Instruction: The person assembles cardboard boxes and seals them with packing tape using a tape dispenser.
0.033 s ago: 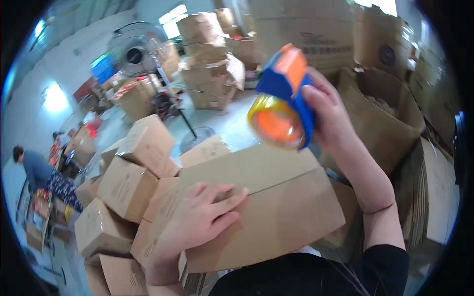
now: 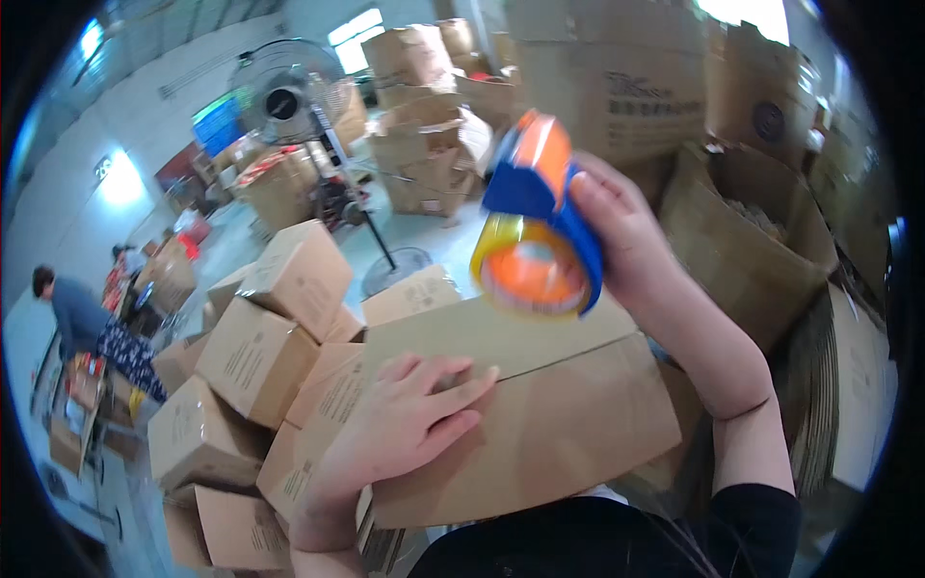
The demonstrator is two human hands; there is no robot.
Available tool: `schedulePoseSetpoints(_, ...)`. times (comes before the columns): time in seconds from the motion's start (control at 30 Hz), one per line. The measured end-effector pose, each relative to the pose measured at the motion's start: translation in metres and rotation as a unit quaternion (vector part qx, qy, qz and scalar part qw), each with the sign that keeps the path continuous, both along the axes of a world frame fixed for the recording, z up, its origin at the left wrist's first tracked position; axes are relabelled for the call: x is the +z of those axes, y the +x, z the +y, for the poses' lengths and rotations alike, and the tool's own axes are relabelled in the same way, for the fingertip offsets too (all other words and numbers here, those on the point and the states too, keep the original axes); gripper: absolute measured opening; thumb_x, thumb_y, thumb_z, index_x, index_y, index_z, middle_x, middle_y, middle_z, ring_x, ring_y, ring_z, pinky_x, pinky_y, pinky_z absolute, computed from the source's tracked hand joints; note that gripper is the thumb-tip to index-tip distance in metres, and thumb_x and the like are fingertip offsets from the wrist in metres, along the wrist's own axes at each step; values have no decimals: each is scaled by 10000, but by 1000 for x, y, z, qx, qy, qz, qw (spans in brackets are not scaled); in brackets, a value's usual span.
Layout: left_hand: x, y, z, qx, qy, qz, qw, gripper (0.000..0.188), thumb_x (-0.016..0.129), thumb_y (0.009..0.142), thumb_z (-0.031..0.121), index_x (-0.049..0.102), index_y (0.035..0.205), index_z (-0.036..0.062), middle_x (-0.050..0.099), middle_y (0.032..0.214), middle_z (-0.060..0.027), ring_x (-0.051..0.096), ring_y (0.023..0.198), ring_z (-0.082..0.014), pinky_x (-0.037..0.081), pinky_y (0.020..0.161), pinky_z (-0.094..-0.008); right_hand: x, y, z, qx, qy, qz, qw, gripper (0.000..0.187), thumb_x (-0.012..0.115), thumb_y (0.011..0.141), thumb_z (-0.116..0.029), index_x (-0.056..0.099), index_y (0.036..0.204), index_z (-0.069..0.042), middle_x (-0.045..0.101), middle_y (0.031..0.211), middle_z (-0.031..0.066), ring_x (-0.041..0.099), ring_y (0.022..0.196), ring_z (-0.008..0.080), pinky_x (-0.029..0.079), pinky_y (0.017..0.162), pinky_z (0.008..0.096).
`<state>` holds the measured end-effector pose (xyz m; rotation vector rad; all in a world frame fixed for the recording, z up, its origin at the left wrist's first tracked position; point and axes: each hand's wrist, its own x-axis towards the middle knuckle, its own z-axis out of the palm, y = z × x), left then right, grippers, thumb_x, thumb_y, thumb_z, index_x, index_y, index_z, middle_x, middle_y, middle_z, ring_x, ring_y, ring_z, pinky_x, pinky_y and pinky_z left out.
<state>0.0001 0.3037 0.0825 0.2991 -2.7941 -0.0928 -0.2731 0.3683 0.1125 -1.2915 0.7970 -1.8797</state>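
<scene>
Cardboard fills the near view: the left hand (image 2: 405, 424) lies open, fingers spread flat on a closed carton (image 2: 568, 424), while just above its far edge the right hand (image 2: 626, 236) grips a blue-and-orange tape dispenser (image 2: 540, 231), with stacked boxes (image 2: 289, 279) and a standing fan (image 2: 289, 96) farther off at left.

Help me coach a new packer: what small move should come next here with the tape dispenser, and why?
Probably lower the tape dispenser onto the far end of the cardboard box. The right hand holds it raised above the box, apart from it, while the left hand lies flat on the closed flaps, pressing them down. No tape shows along the flap seam, so that looks like the spot to start.
</scene>
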Motion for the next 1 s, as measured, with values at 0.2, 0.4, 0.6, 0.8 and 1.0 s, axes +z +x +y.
schedulePoseSetpoints(0.2, -14, 23, -20, -33, 110, 39, 993, 283, 602, 929, 195, 669, 1171, 65, 640, 1113, -118, 587, 1062, -270, 465, 938, -381, -29, 54, -26, 154, 213, 17, 965, 476, 605, 957, -426, 610, 1156, 7, 687, 993, 82, 659, 844, 95, 559, 768, 266)
schedulePoseSetpoints(0.4, 2, 43, -33, 32, 398, 217, 891, 302, 564, 983, 199, 631, 1206, 6, 676, 1070, -104, 632, 991, -154, 504, 837, -280, -40, 40, -25, 194, 167, 77, 964, 630, 630, 894, -540, 626, 1163, 29, 688, 1025, 91, 666, 891, 133, 550, 807, 288)
schedulePoseSetpoints(0.6, 40, 25, -31, -18, 599, 177, 780, 470, 583, 961, 476, 645, 1058, 21, 634, 903, -28, 583, 832, -70, 470, 617, -221, -26, 48, -13, 178, 150, 162, 959, 691, 684, 853, -557, 640, 1148, 66, 689, 933, 83, 651, 790, 108, 531, 711, 242)
schedulePoseSetpoints(0.8, 57, 23, -30, 29, 605, 46, 794, 469, 616, 927, 522, 624, 933, 53, 627, 852, -8, 596, 764, -72, 465, 599, -209, -12, 58, -1, 124, 163, 213, 956, 672, 684, 860, -536, 648, 1151, 69, 694, 930, 93, 652, 802, 113, 527, 719, 245)
schedulePoseSetpoints(1.0, 56, 32, -27, 19, 717, 76, 693, 281, 597, 983, 323, 627, 969, 44, 658, 875, -39, 655, 827, -106, 536, 672, -239, -2, 61, 3, 96, 176, 266, 943, 653, 690, 861, -521, 662, 1154, 61, 693, 905, 89, 642, 796, 112, 519, 717, 253)
